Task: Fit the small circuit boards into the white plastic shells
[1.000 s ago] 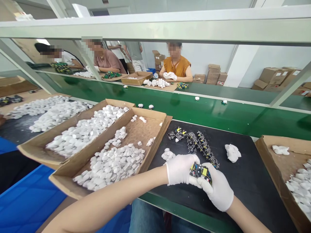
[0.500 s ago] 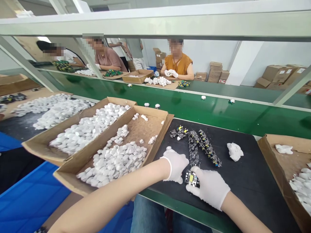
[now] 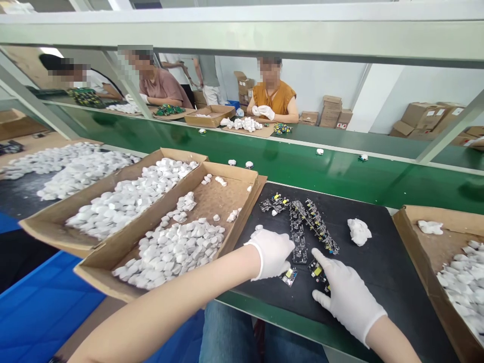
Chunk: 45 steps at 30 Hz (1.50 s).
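My left hand (image 3: 270, 252), in a white glove, is closed near the lower end of a dark circuit board strip (image 3: 298, 237). A small board with a yellow part (image 3: 289, 276) lies just below its fingers; what the fingers hold, if anything, is hidden. My right hand (image 3: 346, 290), also gloved, has its thumb and forefinger spread around another board with a yellow part (image 3: 316, 271), partly covered by the hand. Beyond it, a second strip of boards (image 3: 321, 227) lies slantwise on the black mat (image 3: 378, 282). More boards (image 3: 275, 203) sit at the mat's upper left.
Cardboard trays (image 3: 242, 222) of white pieces stand at left, another tray (image 3: 416, 252) at right. A white lump (image 3: 359, 232) rests on the mat. A green belt (image 3: 272, 156) carries small pieces. People sit beyond it, under a metal beam (image 3: 242, 38).
My right hand has moved right and opened its fingers. The board that was between my hands now lies below my left hand, and another board shows by my right hand. The view has shifted slightly.
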Each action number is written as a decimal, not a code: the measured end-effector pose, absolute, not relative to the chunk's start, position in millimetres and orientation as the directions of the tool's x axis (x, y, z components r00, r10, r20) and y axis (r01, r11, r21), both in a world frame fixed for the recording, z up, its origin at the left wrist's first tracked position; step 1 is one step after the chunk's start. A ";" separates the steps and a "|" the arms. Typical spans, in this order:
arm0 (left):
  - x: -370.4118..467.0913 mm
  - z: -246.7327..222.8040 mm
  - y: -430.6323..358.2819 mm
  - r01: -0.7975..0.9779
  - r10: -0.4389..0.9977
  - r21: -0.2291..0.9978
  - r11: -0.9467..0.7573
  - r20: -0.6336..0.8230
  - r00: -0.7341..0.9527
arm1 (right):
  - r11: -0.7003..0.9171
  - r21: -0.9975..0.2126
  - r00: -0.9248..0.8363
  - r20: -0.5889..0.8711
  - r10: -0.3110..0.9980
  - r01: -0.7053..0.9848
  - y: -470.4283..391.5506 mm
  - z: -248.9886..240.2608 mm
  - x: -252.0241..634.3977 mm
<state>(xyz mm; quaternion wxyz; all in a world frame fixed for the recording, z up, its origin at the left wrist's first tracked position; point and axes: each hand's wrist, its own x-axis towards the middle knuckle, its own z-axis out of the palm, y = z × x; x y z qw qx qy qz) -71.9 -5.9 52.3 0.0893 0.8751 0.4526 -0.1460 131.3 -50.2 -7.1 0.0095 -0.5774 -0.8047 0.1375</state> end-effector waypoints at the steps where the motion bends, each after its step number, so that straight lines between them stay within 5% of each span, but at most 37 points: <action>1: -72.0 51.2 -6.0 0.822 0.771 0.018 -0.570 -0.336 0.541 | 0.290 -0.229 -0.317 -0.091 0.944 0.929 -53.3 -12.6 135.7; 7: -76.4 39.9 2.6 0.838 0.777 0.039 -0.545 -0.351 0.522 | 0.383 -0.162 -0.366 0.125 0.922 0.909 -65.2 -32.1 158.7; 15: -83.0 33.3 8.1 0.846 0.772 0.137 -0.515 -0.354 0.527 | 0.556 -0.211 -0.526 0.183 0.831 0.804 -66.4 -25.0 151.0; 23: -80.6 7.2 -24.8 0.907 0.898 0.087 -0.413 -0.130 0.422 | 0.307 -0.186 -0.280 0.155 0.947 0.933 -82.0 -34.5 172.8; 30: -87.5 -8.1 -36.9 0.925 0.943 0.185 -0.331 0.032 0.331 | 0.412 -0.263 -0.358 0.230 0.905 0.873 -89.4 -44.6 165.9; 45: -86.2 -25.8 -38.0 0.866 0.954 0.406 -0.291 0.060 0.292 | 0.469 -0.371 -0.388 0.273 0.880 0.802 -86.8 -36.3 158.8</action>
